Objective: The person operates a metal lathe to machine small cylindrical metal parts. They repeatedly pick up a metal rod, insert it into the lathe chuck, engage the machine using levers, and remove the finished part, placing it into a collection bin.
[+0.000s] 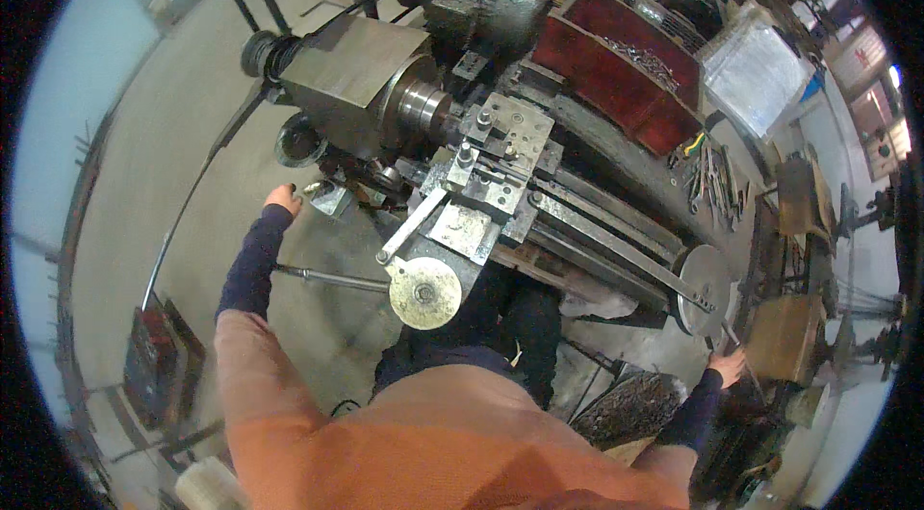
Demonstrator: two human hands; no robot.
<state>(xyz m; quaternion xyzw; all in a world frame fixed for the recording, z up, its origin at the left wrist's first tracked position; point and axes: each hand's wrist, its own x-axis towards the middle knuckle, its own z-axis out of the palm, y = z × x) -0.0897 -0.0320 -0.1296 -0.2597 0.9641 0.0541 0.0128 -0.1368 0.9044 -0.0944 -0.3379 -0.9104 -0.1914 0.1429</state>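
Note:
A small metal lathe-like machine stands in front of me, with a spindle (pixel 423 108) and a tool slide (pixel 505 149). At its left, my left hand (pixel 285 199) is closed beside a shiny metal scoop-shaped piece (pixel 330 200); a dark bit shows at the fingertips, too small to name. My right hand (pixel 730 368) is wrapped round a rod handle (pixel 733 333) beside the round metal disc (pixel 705 287) at the right end of the long bar (pixel 616 245). A worn round plate (pixel 424 293) with a flat lever (pixel 414 224) sits near my body.
Behind the slide is a red tray (pixel 616 65) with small metal parts. Several wrenches (pixel 714 183) lie to its right. An electric motor (pixel 486 2) stands at the back. A long rod (pixel 197 197) runs down to a dark red box (pixel 159 356) on the floor at left.

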